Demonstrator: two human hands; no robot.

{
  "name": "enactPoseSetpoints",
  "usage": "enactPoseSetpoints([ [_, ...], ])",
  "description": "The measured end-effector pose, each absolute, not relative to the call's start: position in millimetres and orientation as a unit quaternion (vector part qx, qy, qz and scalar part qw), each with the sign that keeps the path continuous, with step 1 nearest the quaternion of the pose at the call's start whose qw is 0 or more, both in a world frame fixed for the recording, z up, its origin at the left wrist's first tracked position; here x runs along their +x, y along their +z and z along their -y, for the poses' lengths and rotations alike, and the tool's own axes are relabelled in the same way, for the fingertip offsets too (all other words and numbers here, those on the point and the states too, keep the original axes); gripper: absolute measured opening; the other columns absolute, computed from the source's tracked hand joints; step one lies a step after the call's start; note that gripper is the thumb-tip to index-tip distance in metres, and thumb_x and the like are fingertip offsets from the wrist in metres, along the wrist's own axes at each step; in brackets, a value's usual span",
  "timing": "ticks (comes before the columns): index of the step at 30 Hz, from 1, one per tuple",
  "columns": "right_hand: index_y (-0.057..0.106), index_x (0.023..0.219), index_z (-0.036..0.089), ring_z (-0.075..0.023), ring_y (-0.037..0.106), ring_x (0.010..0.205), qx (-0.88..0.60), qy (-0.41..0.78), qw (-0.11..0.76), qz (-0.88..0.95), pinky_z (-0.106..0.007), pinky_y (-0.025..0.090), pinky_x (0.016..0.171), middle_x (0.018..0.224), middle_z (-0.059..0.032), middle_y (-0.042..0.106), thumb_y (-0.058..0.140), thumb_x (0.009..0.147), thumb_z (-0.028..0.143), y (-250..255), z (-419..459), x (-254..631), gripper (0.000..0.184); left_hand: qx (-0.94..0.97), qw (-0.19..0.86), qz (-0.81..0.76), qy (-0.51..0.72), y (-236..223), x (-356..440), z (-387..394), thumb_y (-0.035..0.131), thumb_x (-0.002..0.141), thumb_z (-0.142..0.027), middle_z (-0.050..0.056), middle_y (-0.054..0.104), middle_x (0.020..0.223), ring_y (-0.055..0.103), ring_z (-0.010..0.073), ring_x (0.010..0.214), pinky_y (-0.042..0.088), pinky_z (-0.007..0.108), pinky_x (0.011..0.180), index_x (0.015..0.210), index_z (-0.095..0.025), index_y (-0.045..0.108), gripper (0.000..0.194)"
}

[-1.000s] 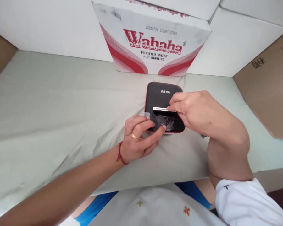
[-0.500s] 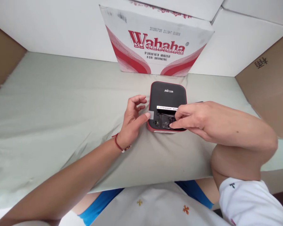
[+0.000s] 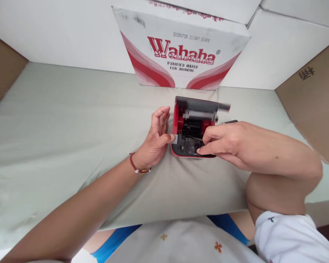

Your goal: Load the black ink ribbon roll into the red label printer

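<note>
"Printer, where?"

"Printer (image 3: 190, 132) sits on the surface (image 3: 71, 128), between near and far edges, looks closer to the far one, where the box (image 3: 181, 54) stands. Well off the corners. Lid (image 3: 200, 104) up, blurred; red and black inside showing."

"Left hand?"

"Left hand (image 3: 156, 140): thumb on the grey tab (image 3: 175, 139) at the printer's left side, fingers loosely curled, apart from the thumb. Clamped on nothing."

"Right?"

"Right hand (image 3: 233, 146): fingers bunched, a tip down on the clear film (image 3: 190, 145) over the printer's front, right part. Pinching or just pressing? Can't tell, palm side hidden. Dark thing (image 3: 231, 121) pokes out behind it, can't ID."

"Handling?"

"My guess: shell stiff, fairly light, smooth, so a bit slick. Film thin, floppy, slippery, creases easily. Tab thin, bendy. Lid's likely the fragile bit."

"Where to hold?"

"Body by both side walls, low down, I'd say. Not by the raised lid; it'd probably swing or strain. Lid itself: free edge, lightly. Film by a corner. Fingers off the bar (image 3: 199, 115) under the lid; could be a roller, too blurred to be sure."
</note>
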State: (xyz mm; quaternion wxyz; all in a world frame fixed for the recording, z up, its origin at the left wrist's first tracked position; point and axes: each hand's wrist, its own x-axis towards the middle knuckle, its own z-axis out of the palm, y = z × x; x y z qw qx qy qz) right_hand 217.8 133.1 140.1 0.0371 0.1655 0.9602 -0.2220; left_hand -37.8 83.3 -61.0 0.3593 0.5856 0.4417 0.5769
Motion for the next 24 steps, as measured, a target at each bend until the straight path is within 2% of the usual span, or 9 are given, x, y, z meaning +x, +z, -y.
enactPoseSetpoints([
  [4, 0.089, 0.113, 0.025, -0.0178, 0.073, 0.081, 0.18, -0.25, 0.014, -0.951, -0.031, 0.051, 0.073, 0.104, -0.0054, 0.084, 0.055, 0.11, 0.022, 139.5, -142.4, 206.7, 0.034, 0.52, 0.488, -0.388, 0.584, -61.6, -39.1, -81.5, 0.082, 0.093, -0.064, 0.003, 0.053, 0.177, 0.056, 0.0286, 0.164, 0.06, 0.048, 0.126, 0.15, -0.043, 0.053, 0.068],
  [7, 0.089, 0.116, 0.022, -0.0217, 0.078, 0.094, 0.293, -0.214, -0.059, -0.93, -0.035, 0.055, 0.088, 0.111, -0.0065, 0.088, 0.053, 0.111, 0.024, 125.5, -156.0, 188.9, 0.036, 0.489, 0.51, -0.383, 0.596, -60.9, -37.8, -79.9, 0.088, 0.087, -0.066, 0.005, 0.056, 0.176, 0.059, 0.03, 0.16, 0.06, 0.049, 0.124, 0.14, -0.039, 0.059, 0.067],
  [9, 0.089, 0.121, 0.023, -0.0243, 0.079, 0.102, 0.366, -0.162, -0.067, -0.914, -0.037, 0.055, 0.093, 0.119, -0.007, 0.089, 0.054, 0.108, 0.019, 112.5, -163.8, 177.5, 0.038, 0.476, 0.514, -0.385, 0.601, -60.6, -36.6, -79.4, 0.09, 0.086, -0.066, 0.006, 0.057, 0.175, 0.059, 0.0301, 0.16, 0.059, 0.049, 0.126, 0.138, -0.037, 0.061, 0.066],
  [13, 0.087, 0.132, 0.023, -0.0303, 0.079, 0.106, 0.409, -0.065, 0.064, -0.908, -0.039, 0.05, 0.081, 0.128, -0.0112, 0.088, 0.058, 0.106, 0.02, 97.8, -167.7, 163.5, 0.039, 0.469, 0.526, -0.38, 0.599, -61.0, -36.2, -79.2, 0.091, 0.087, -0.065, 0.007, 0.055, 0.178, 0.057, 0.0293, 0.163, 0.056, 0.049, 0.13, 0.137, -0.036, 0.061, 0.066],
  [17, 0.086, 0.132, 0.025, -0.033, 0.078, 0.101, 0.412, -0.017, 0.148, -0.899, -0.038, 0.042, 0.071, 0.121, -0.0139, 0.088, 0.068, 0.103, 0.028, 97.8, -165.3, 157.2, 0.035, 0.484, 0.529, -0.376, 0.587, -61.5, -36.8, -78.9, 0.089, 0.089, -0.066, 0.007, 0.052, 0.18, 0.056, 0.0295, 0.163, 0.056, 0.049, 0.129, 0.139, -0.036, 0.058, 0.066],
  [20, 0.087, 0.123, 0.023, -0.03, 0.077, 0.095, 0.416, -0.013, 0.149, -0.897, -0.036, 0.039, 0.069, 0.113, -0.0138, 0.088, 0.07, 0.099, 0.026, 98.2, -167.6, 157.1, 0.029, 0.482, 0.528, -0.379, 0.588, -60.9, -36.0, -78.8, 0.089, 0.089, -0.067, 0.008, 0.051, 0.181, 0.055, 0.0303, 0.165, 0.054, 0.051, 0.132, 0.139, -0.035, 0.059, 0.067],
  [24, 0.086, 0.12, 0.022, -0.0236, 0.074, 0.09, 0.351, -0.143, 0.07, -0.923, -0.034, 0.046, 0.074, 0.114, -0.0082, 0.087, 0.069, 0.099, 0.028, 115.9, -168.3, 177.3, 0.029, 0.46, 0.542, -0.369, 0.599, -59.5, -34.5, -78.4, 0.093, 0.086, -0.064, 0.006, 0.054, 0.178, 0.053, 0.0321, 0.166, 0.048, 0.053, 0.136, 0.137, -0.034, 0.062, 0.067],
])
